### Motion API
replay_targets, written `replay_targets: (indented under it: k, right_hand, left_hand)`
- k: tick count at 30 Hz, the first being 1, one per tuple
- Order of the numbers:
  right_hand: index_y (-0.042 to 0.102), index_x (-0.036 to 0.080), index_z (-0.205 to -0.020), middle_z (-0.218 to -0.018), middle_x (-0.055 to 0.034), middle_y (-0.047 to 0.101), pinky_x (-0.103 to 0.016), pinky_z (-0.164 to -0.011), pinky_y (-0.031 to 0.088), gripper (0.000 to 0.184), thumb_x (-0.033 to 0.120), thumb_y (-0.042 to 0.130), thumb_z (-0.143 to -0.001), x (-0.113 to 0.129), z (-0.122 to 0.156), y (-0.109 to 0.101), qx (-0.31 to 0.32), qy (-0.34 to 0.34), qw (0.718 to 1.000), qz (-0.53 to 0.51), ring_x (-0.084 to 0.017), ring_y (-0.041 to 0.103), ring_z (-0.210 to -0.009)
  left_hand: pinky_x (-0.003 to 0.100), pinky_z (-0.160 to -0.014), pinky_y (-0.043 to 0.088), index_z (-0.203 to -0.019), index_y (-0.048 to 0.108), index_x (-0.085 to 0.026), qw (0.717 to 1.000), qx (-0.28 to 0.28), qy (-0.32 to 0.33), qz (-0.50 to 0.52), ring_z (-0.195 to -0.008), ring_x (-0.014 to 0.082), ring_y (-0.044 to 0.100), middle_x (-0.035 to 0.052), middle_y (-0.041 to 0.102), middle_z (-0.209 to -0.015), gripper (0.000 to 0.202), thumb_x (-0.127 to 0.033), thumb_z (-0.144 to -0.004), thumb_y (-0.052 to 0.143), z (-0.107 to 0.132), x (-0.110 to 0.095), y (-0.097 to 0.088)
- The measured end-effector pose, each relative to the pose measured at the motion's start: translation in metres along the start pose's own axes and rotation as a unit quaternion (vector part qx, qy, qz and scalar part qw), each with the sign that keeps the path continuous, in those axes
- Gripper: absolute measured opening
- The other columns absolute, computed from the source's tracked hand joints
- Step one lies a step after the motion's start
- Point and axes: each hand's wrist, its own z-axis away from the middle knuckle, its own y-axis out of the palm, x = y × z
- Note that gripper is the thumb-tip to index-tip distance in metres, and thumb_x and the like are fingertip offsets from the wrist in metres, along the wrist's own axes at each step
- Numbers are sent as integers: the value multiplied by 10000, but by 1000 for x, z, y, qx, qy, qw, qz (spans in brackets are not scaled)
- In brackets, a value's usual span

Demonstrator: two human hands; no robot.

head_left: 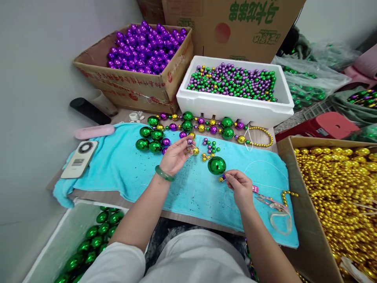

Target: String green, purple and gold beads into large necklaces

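Risk of spillage: left hand (176,156) pinches a thin needle with small beads (191,142) at its tip; right hand (240,186) pinches the thread end just below the large green ball (216,165), over the turquoise towel (123,165). A slackened pinch probably lets strung beads slide off and scatter among loose beads (210,147).

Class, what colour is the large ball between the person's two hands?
Shiny green: the large ball sits between both hands, seen in the head view.
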Motion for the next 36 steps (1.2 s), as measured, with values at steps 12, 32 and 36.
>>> replay_targets:
  k: [12,32,36]
  right_hand:
    - [636,191,-775,-558,18,574,-237,-428,320,229,387,699,-673,-15,-2,16,109,29,991,79,-106,459,-467]
    - [593,183,-733,-584,15,620,-214,-460,390,217,387,668,-723,0,-11,43,177,3,984,28,-94,533,-494]
    - [562,188,-762,-593,18,615,-192,-396,341,258,420,665,-716,0,-9,37,126,19,992,-12,-88,514,-473]
  left_hand:
    - [290,-694,458,-770,769,-167,956,27,72,-283,-753,155,606,74,723,-851,225,-385,-718,758,17,11,2]
    - [330,-688,517,-932,722,-173,890,3,195,-412,-718,175,657,75,708,-836,353,-445,-910,499,2,-7,6]
    - [502,-942,399,-1018,713,-194,636,27,236,-734,-1067,307,564,121,690,-1046,217,-254,-834,615,-19,12,-8]
